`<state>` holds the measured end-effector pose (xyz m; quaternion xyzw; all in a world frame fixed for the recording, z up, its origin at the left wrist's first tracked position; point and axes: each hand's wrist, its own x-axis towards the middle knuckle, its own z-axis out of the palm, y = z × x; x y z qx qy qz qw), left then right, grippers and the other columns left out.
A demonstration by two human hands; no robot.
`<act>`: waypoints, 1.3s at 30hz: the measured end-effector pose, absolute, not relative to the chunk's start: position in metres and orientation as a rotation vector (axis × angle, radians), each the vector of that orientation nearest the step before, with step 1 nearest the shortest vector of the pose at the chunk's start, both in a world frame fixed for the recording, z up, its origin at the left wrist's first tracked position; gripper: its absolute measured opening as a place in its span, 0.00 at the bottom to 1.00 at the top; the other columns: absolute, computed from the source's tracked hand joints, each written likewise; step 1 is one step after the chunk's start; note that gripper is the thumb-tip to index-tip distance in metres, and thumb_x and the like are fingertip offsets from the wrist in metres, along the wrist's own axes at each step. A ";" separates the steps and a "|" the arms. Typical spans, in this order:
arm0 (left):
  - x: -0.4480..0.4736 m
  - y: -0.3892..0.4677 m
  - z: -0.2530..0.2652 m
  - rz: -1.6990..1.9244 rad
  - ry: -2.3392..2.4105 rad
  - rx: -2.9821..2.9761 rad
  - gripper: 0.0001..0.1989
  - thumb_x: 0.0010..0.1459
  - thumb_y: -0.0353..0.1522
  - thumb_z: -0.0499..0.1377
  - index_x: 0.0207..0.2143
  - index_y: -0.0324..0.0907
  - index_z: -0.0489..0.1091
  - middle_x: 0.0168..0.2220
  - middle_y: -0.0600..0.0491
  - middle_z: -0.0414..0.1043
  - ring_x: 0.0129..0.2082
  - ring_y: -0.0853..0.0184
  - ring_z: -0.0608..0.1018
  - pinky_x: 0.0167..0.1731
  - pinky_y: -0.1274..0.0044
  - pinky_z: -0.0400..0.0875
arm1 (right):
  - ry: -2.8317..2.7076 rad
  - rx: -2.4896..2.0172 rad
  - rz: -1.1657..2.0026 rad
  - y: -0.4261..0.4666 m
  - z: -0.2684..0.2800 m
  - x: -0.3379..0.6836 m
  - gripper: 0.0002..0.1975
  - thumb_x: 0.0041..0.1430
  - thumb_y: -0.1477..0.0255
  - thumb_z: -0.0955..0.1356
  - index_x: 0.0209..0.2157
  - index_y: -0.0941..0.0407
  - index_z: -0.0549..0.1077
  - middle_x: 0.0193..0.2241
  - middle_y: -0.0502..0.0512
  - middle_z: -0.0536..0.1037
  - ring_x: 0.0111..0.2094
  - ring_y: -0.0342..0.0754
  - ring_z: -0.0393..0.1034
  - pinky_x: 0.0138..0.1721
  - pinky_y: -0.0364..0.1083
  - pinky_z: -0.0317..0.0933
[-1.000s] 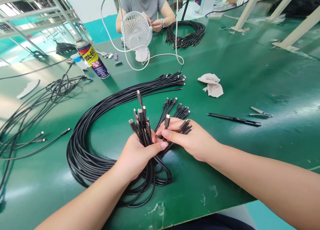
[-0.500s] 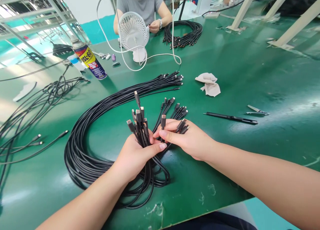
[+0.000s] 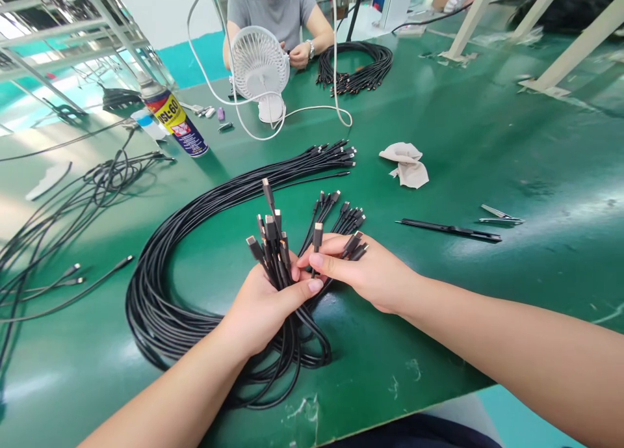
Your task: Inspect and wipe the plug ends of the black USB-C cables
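Observation:
Black USB cables [image 3: 166, 253] curve in a thick bundle across the green table. My left hand [image 3: 266, 302] is closed round a bunch of cable ends [image 3: 273, 240], their metal plugs pointing up. Right beside it, my right hand [image 3: 355, 266] pinches one USB cable plug [image 3: 318, 237] upright between thumb and finger. A few more plugs [image 3: 355, 245] stick out from between the right hand's fingers. Behind the hands, several loose cable ends [image 3: 348, 215] lie on the table. The far ends of the bundle [image 3: 336, 154] lie beyond them.
A white fan [image 3: 260, 64] and a spray can [image 3: 175, 119] stand farther back. Tweezers [image 3: 448, 230], a small metal tool [image 3: 502, 217] and a crumpled cloth [image 3: 405, 164] lie right. Tangled cables [image 3: 104, 181] are left. A person [image 3: 273, 12] sits opposite, near a cable coil [image 3: 358, 67].
My hands keep nearly the same hold on the cables. The person opposite has moved their hands slightly.

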<state>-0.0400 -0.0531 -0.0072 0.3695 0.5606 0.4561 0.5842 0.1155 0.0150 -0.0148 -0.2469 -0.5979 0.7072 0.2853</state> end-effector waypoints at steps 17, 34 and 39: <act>-0.033 -0.057 -0.005 1.010 1.311 0.871 0.15 0.49 0.32 0.68 0.24 0.42 0.62 0.21 0.59 0.70 0.25 0.67 0.78 0.29 0.77 0.71 | -1.518 -0.890 1.671 0.035 0.012 0.132 0.17 0.44 0.57 0.77 0.28 0.56 0.76 0.25 0.49 0.74 0.27 0.42 0.66 0.29 0.43 0.63; -0.027 -0.057 0.003 0.881 1.476 0.945 0.14 0.46 0.34 0.67 0.23 0.43 0.63 0.23 0.55 0.73 0.23 0.67 0.76 0.28 0.74 0.71 | -2.331 -0.893 0.830 0.042 0.024 0.157 0.12 0.61 0.70 0.65 0.24 0.55 0.72 0.23 0.51 0.73 0.25 0.44 0.65 0.27 0.44 0.57; -0.027 -0.057 0.005 0.866 1.489 0.970 0.13 0.47 0.32 0.67 0.23 0.43 0.62 0.22 0.57 0.72 0.22 0.68 0.76 0.27 0.76 0.71 | -2.338 -0.824 0.853 0.043 0.027 0.161 0.10 0.60 0.71 0.66 0.25 0.55 0.74 0.25 0.52 0.76 0.27 0.45 0.68 0.29 0.45 0.60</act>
